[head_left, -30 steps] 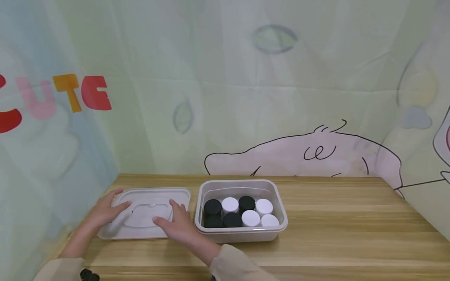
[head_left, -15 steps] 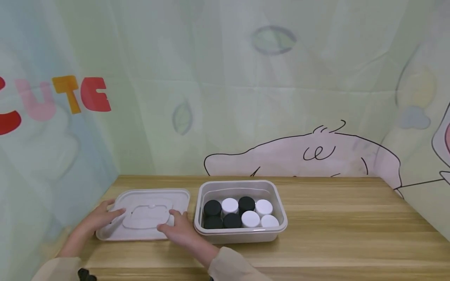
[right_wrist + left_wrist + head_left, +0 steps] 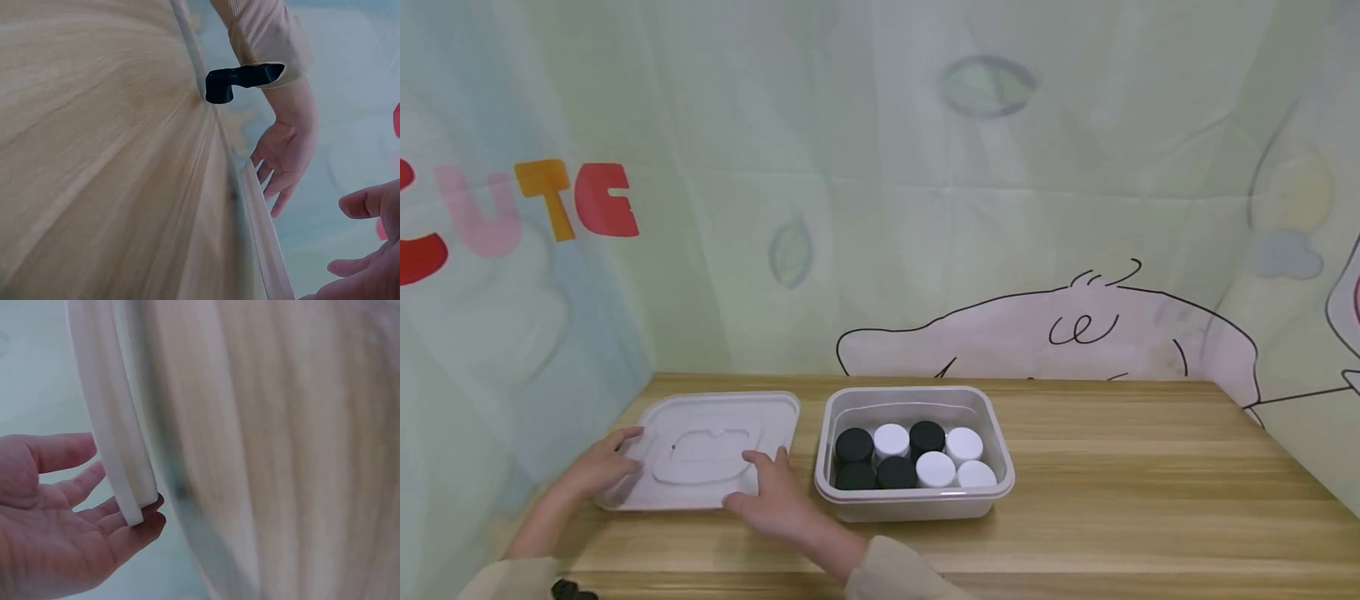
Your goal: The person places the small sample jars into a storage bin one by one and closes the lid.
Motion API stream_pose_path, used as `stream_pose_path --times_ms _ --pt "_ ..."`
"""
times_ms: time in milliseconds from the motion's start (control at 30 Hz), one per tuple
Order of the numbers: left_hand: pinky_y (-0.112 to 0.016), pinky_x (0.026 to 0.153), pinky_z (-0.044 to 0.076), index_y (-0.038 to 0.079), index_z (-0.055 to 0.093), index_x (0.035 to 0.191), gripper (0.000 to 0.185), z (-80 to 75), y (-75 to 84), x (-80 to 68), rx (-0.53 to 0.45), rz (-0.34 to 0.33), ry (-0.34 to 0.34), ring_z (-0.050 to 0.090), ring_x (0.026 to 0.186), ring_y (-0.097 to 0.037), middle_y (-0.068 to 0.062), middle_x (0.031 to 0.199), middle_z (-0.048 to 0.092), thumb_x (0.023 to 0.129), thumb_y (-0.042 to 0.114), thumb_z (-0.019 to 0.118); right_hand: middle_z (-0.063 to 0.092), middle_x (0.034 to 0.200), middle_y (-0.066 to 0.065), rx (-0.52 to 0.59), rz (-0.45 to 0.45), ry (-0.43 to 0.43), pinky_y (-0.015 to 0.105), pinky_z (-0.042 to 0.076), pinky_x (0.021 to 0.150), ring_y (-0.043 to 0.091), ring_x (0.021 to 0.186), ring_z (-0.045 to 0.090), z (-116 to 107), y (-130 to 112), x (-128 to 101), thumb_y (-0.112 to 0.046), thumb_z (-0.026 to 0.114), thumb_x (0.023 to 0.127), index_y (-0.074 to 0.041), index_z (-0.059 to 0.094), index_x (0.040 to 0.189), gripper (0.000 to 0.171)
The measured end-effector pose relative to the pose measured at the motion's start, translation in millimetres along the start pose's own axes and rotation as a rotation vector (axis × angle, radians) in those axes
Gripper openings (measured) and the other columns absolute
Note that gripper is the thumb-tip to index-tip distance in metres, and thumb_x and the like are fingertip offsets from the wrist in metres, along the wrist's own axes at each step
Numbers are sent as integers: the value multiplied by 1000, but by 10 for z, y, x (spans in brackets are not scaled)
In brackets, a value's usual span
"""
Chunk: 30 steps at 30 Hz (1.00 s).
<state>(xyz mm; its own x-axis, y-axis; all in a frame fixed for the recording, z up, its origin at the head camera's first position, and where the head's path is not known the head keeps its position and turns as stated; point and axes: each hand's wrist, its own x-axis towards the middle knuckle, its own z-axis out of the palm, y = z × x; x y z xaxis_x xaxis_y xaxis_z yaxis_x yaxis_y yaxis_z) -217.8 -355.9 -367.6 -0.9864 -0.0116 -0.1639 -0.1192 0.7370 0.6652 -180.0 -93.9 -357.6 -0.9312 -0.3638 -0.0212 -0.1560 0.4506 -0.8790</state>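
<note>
Head view: a pale plastic lid [image 3: 711,450] is seen lying on the wooden bench [image 3: 1112,467] near its left end, just beside an open plastic container [image 3: 914,504]. The lid's left edge is touched by the left hand [image 3: 597,468], whose fingers are laid along the rim with only a slight bend; no closed grip is shown there. The lid's near right corner is met by the right hand [image 3: 771,500], the fingers being extended and resting on the rim, the thumb pointing toward the lid's lower edge. Whether the lid is raised off the bench cannot be told from this view.

In the left wrist view the lid's edge [image 3: 119,450] is seen resting against the fingertips [image 3: 140,525] of the loosely spread left hand [image 3: 50,519]. In the right wrist view the lid's rim [image 3: 265,244] is seen between both hands, blurred.

Inside the container, black-capped jars [image 3: 854,445] are packed on the left and white-capped jars [image 3: 964,444] on the right, touching one another. A printed cloth backdrop [image 3: 925,208] is hung behind the bench.
</note>
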Motion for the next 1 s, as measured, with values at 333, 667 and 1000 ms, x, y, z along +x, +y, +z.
stream_pose_path --times_ms 333,667,1000 --pt "-62 96 23 -16 19 135 54 -66 133 -22 -60 7 76 14 123 -56 -41 136 14 92 10 36 24 143 27 -102 -140 19 49 31 102 39 130 26 -346 -88 -143 -24 59 81 -9 45 133 56" --pt "-23 68 52 22 40 138 46 141 -103 358 -475 65 104 54 83 3 0 131 40 93 20 49 43 131 29 178 -190 124 39 47 88 32 110 53 -1057 85 -90 -11 55 86 4 44 131 48" --pt "-18 69 50 -8 18 140 56 362 1074 -124 -649 176 37 49 83 2 -22 137 22 92 0 45 54 122 23 274 -69 165 37 51 81 23 94 61 -1779 369 -110 -3 53 87 5 49 127 41"
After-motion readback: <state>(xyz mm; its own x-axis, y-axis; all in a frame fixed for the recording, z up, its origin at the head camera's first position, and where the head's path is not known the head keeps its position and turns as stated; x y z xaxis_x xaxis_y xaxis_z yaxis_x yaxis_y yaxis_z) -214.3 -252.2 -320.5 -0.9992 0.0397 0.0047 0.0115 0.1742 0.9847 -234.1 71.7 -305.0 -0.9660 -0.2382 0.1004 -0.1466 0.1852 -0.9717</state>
